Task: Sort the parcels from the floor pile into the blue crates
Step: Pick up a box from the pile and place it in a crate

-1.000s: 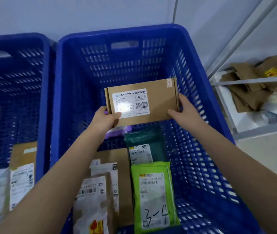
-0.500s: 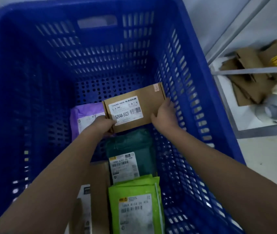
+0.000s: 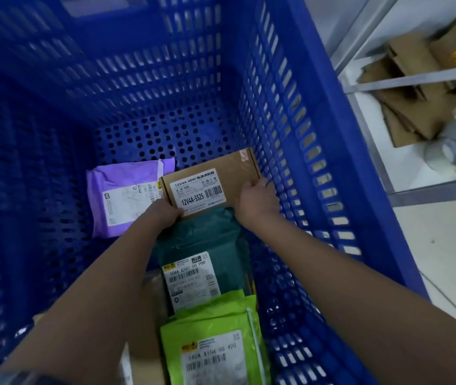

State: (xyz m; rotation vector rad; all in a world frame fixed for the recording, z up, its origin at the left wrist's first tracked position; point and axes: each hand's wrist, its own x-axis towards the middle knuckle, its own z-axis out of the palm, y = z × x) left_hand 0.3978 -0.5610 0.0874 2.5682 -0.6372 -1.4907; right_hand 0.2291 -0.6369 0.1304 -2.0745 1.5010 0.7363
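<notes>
A flat brown cardboard box with a white label lies low inside the blue crate, near its far right corner. My left hand grips the box's near left corner and my right hand holds its right edge against the crate wall. The box rests partly over a dark green mailer. A purple mailer lies to its left on the crate floor. A lime green mailer lies nearest me.
Another brown parcel shows under my left forearm. Right of the crate, a metal shelf frame holds flattened cardboard and a grey roll of tape. Pale floor runs along the crate's right side.
Both hands have lowered the brown box from above the crate rim down to its bottom, toward the far right corner. The view has dipped deeper into the crate.
</notes>
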